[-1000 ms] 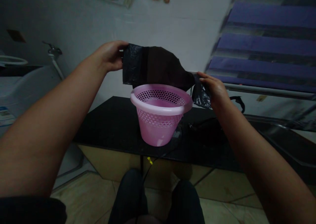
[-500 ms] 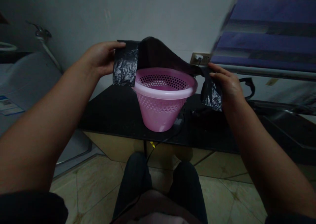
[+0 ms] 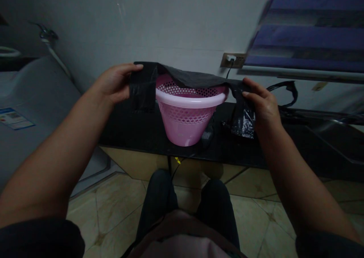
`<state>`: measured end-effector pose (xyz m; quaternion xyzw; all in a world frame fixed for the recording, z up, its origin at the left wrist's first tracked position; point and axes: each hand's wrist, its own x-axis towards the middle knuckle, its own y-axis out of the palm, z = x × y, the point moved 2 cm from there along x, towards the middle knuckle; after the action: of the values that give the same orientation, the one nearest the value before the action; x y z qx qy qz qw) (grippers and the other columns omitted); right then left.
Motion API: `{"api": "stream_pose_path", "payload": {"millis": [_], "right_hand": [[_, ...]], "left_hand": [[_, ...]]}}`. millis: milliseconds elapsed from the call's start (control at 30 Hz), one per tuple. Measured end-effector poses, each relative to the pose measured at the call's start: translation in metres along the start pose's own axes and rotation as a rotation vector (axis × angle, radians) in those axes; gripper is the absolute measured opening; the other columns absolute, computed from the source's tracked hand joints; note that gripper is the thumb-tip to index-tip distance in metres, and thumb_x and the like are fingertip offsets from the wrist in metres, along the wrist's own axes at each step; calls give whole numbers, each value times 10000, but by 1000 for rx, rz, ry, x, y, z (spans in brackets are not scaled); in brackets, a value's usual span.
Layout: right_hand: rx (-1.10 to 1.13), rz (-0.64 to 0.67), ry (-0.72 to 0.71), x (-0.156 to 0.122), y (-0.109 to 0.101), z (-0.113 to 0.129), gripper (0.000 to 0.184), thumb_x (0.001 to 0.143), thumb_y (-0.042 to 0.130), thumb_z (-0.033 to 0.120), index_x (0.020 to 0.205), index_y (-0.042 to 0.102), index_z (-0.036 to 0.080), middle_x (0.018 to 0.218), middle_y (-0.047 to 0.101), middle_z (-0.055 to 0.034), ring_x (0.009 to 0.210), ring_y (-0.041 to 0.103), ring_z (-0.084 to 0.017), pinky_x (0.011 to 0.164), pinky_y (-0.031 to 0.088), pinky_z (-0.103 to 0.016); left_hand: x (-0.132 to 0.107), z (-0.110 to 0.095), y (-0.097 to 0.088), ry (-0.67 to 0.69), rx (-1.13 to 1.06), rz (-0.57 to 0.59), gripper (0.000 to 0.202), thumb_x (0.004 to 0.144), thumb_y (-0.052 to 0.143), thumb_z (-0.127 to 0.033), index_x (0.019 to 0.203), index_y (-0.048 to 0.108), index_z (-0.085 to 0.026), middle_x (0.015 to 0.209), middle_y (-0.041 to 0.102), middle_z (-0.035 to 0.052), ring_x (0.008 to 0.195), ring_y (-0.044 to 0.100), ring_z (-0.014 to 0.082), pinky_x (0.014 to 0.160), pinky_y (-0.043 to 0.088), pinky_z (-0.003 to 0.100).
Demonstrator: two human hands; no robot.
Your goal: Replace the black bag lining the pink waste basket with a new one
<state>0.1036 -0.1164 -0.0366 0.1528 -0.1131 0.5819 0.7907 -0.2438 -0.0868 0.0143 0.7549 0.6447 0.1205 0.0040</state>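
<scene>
Black bag (image 3: 193, 78) partly hiding pink basket (image 3: 184, 127), wall socket (image 3: 240, 60) behind, blind (image 3: 307, 38) nearby

Bag (image 3: 196, 79): thin plastic film, creased, glossy in places. Basket (image 3: 183, 132): smooth plastic, perforated upper wall, glossy rim. Desk (image 3: 127, 131): smooth top, which we read as polished stone. Floor (image 3: 121, 203): smooth tile.

A black countertop (image 3: 133, 131) runs across the middle of the frame and on to the right edge, its surface glossy and dark. A pink basket (image 3: 186, 118) stands upright on it at the centre, near the front edge. Just right of the basket's base lies a small greyish item (image 3: 207, 136), too dim to identify. At the far right, a sink (image 3: 334, 140) appears set into the counter.
</scene>
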Motion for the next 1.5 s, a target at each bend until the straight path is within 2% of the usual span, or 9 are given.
{"api": "stream_pose_path", "payload": {"millis": [133, 233, 333, 500, 633, 833, 1033, 1367, 1500], "right_hand": [[-8, 43, -35, -6, -2, -4, 484, 718, 626, 134, 1197, 630, 206, 1135, 636, -44, 989, 628, -152, 895, 517, -306], [41, 3, -7, -12, -3, -5, 534, 668, 668, 157, 1199, 623, 181, 1158, 633, -50, 974, 629, -143, 938, 505, -311], [38, 4, -31, -16, -4, -9, 527, 653, 683, 183, 1178, 631, 185, 1212, 614, -48, 1056, 612, -158, 979, 491, -312], [-63, 69, -107, -17, -10, -20, 499, 691, 682, 231, 1188, 637, 240, 1280, 580, -25, 1185, 557, -201, 1015, 482, -344], [-81, 84, -126, -17, -14, -27, 507, 702, 681, 258, 1206, 633, 248, 1286, 577, -18, 1216, 537, -213, 1058, 450, -375], [-85, 66, -128, -17, -16, -34, 495, 698, 688, 269, 1192, 644, 257, 1305, 564, -7, 1274, 487, -220, 1112, 390, -403], [-78, 60, -84, -20, -21, -39, 525, 702, 694, 289, 1221, 629, 248, 1296, 569, -29, 1243, 514, -237, 1075, 425, -415], [-138, 27, -49, -25, -29, -43, 543, 691, 712, 320, 1223, 607, 284, 1205, 603, -28, 1151, 563, -227, 995, 478, -385], [-139, 29, -25, -25, -30, -44, 497, 683, 715, 328, 1168, 626, 265, 1200, 604, -29, 1152, 561, -225, 1032, 445, -404]], "left_hand": [[-8, 6, 1, -28, 7, -35, 197, 801, 479, -76, 758, 662, -134, 745, 693, 48, 942, 678, 220, 757, 564, 247], [-14, 9, 3, -41, -16, -65, 186, 789, 500, -80, 720, 660, -145, 736, 702, 51, 869, 693, 215, 720, 574, 243], [-19, 13, 3, -65, -45, -94, 172, 770, 525, -70, 696, 660, -147, 705, 700, 57, 815, 693, 209, 663, 568, 228], [-25, 23, 2, -105, -102, -149, 97, 780, 572, -85, 765, 665, -106, 752, 708, 84, 844, 681, 215, 723, 556, 250], [-27, 30, 1, -145, -129, -188, 145, 815, 554, -142, 879, 678, -103, 793, 710, 97, 892, 688, 245, 775, 561, 305], [-25, 42, -3, -130, -126, -227, 136, 840, 575, -172, 815, 690, -103, 745, 713, 80, 687, 693, 176, 662, 561, 230], [-26, 54, -10, -103, -53, -283, 101, 801, 640, -167, 729, 675, -105, 655, 683, 64, 522, 626, 140, 509, 507, 198], [-29, 72, -12, -136, -163, -213, 152, 837, 567, -116, 754, 690, -84, 702, 705, 71, 556, 645, 121, 559, 538, 186], [-31, 78, -16, -141, -183, -207, 145, 838, 570, -96, 748, 684, -98, 718, 705, 66, 577, 656, 117, 561, 539, 176]]}}
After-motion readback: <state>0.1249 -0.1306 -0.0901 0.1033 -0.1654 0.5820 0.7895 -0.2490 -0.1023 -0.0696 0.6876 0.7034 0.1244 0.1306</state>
